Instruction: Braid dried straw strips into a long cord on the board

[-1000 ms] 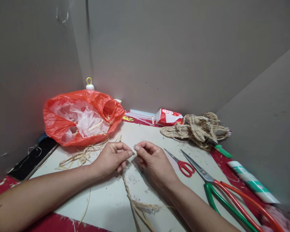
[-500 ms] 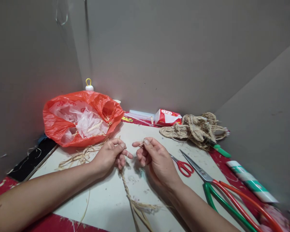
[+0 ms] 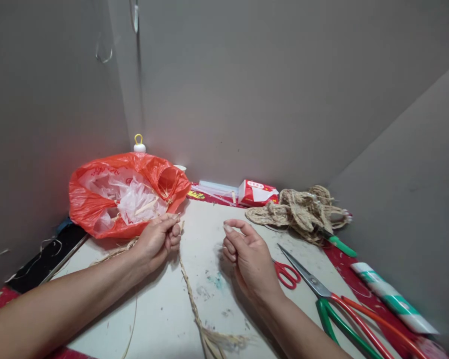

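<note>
My left hand (image 3: 160, 242) is closed, thumb against forefinger, with a tiny pale tip poking out of the pinch. A thin straw braid (image 3: 190, 294) runs up from the near edge to its curled fingers, and a short end shows above them. To the right, my right hand (image 3: 249, 254) is raised over the board with thumb and forefinger pinched and the other fingers curled. A fine pale thread (image 3: 219, 246) juts from its fingers towards the left; the rest of it is too thin to follow. Loose strands fan out at the braid's lower end.
A red plastic bag (image 3: 92, 214) holding white plastic and straw stands behind my left hand. Red-handled scissors (image 3: 290, 276), large shears (image 3: 322, 294), a coiled braid bundle (image 3: 303, 214), a tissue pack (image 3: 256, 192) and a green-white tube (image 3: 392, 296) lie right. A black phone-like slab (image 3: 48, 259) lies left.
My hands have moved apart, the left one leftwards and the right one slightly right. The upper part of the braid has shifted left with my left hand. The view has tilted up slightly.
</note>
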Available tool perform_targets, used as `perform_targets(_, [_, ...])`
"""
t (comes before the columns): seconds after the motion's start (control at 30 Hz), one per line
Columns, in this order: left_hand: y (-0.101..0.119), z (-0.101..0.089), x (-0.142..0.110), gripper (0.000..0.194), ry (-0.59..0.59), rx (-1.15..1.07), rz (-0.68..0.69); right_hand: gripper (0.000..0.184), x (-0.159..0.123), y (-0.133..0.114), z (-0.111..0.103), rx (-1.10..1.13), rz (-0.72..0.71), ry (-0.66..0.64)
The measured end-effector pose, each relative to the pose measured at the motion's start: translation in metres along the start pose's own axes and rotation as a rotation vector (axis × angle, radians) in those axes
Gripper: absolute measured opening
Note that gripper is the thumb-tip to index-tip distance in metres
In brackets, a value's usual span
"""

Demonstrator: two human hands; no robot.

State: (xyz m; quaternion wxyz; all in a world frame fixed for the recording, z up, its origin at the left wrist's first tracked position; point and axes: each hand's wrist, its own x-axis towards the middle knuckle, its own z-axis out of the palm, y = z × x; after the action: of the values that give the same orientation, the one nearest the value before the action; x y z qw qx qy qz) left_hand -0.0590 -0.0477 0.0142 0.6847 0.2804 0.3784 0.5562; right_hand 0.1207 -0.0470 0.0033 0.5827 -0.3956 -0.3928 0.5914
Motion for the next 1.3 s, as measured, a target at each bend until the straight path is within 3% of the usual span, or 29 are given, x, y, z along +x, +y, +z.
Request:
perform_targets(0.3, [-0.006, 0.002, -0.003, 0.027, -0.015, 0.172, 0.142, 0.026, 0.023, -0.024, -0.016, 0.080, -0.112, 0.330])
perform_targets(0.37, [-0.007, 0.002, -0.003, 0.026, -0.016, 0.254, 0.190, 0.026, 0.016, -0.034, -0.009, 0.015, -0.162, 0.296])
perform_targets(0.43, [-0.008, 0.004, -0.005, 0.026, -0.027, 0.334, 0.230, 0.029, 0.002, -0.038, 0.002, -0.119, -0.165, 0.162])
perform_targets(0.57, [-0.009, 0.010, -0.013, 0.026, -0.084, 0.403, 0.241, 0.048, -0.024, -0.025, 0.024, -0.285, 0.143, -0.235])
perform_targets(0.67, [-0.008, 0.013, -0.017, 0.027, -0.102, 0.402, 0.234, 0.026, -0.028, -0.010, 0.027, -0.300, 0.297, -0.432])
perform_targets(0.8, [-0.005, 0.011, -0.014, 0.027, -0.076, 0.384, 0.243, 0.029, -0.020, -0.008, 0.017, -0.334, 0.229, -0.353])
perform_targets(1.0, [-0.003, 0.003, -0.002, 0.031, 0.045, 0.317, 0.296, 0.032, -0.010, -0.016, 0.009, -0.156, 0.256, -0.248])
perform_targets(1.17, [0.000, 0.000, 0.003, 0.033, 0.124, 0.296, 0.366, 0.033, -0.008, -0.021, 0.008, -0.159, 0.263, -0.255])
perform_targets(1.3, [-0.001, 0.005, -0.004, 0.021, 0.142, 0.361, 0.399, 0.032, -0.009, -0.021, 0.008, -0.209, 0.261, -0.279])
